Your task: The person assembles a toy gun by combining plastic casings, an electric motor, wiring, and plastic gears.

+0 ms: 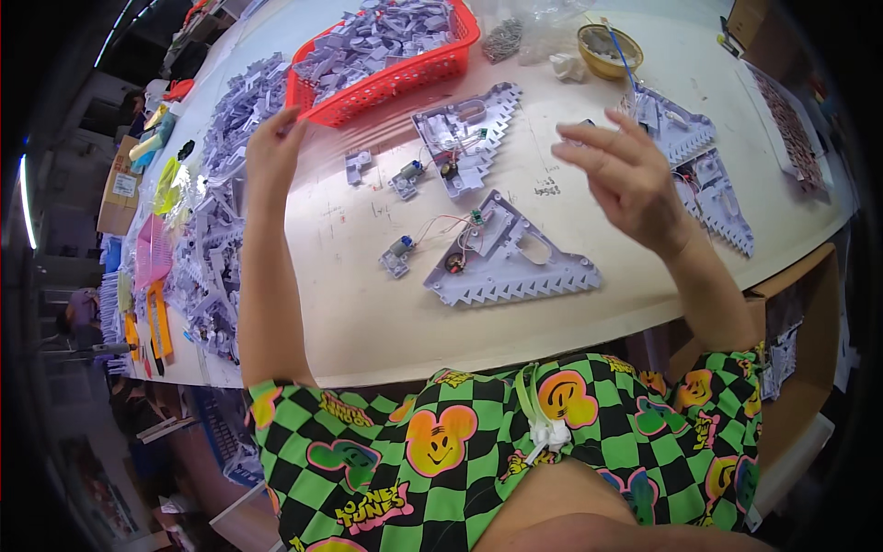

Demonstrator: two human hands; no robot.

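My left hand [273, 156] is raised by the near left corner of a red plastic basket [395, 87]. Its fingers are partly curled, the thumb stands apart, and I see nothing in it. Over the right of the table, my right hand [635, 179] is lifted with fingers spread; a small dark spot by the fingertips is unclear. Between my hands lies a grey triangular plastic housing [515, 253] with a toothed edge, wired to a small motor unit [397, 256]. Behind it rests a similar toothed housing [464, 138], with another motor unit [406, 179] and a loose grey bracket [358, 166] beside it.
Grey plastic parts [244, 110] heap along the table's left side, and more fill the basket. At the right lie further toothed housings [722, 198] and a shallow box [782, 124]. A yellowish bowl [612, 51] and clear bags [543, 28] stand at the back.
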